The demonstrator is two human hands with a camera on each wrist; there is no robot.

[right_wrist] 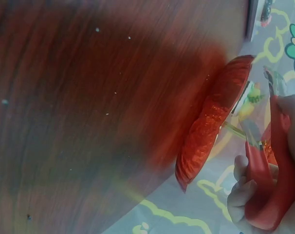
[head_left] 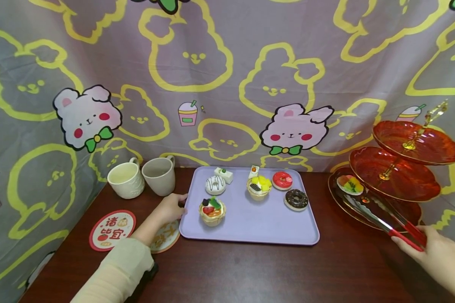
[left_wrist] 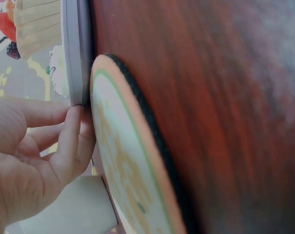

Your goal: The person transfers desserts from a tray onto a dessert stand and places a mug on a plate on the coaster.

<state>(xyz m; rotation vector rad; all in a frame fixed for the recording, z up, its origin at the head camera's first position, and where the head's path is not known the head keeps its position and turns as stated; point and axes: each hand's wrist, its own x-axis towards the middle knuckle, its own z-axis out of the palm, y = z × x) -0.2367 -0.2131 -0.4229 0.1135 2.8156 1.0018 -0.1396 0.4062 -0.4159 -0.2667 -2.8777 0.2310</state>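
Note:
At the left edge of the lavender tray (head_left: 250,229), my left hand (head_left: 172,208) pinches the rim between thumb and fingers, as the left wrist view shows. My right hand (head_left: 440,252) grips red-handled metal tongs (head_left: 368,216), their arms spread apart and reaching over the bottom plate of a red three-tier stand (head_left: 396,172). Close to the tong tips, a round fruit-topped pastry (head_left: 350,185) lies on that bottom plate. On the tray stand two fruit tarts (head_left: 212,212) (head_left: 258,188), a white donut (head_left: 215,184), a red donut (head_left: 282,180), a chocolate donut (head_left: 296,199) and small white cakes (head_left: 224,174).
Two cups (head_left: 126,181) (head_left: 159,176) stand behind my left hand. A red-rimmed coaster (head_left: 112,230) lies left of my forearm; another coaster (head_left: 166,236) sits partly under it, against the tray. A patterned curtain (head_left: 220,84) hangs behind the table.

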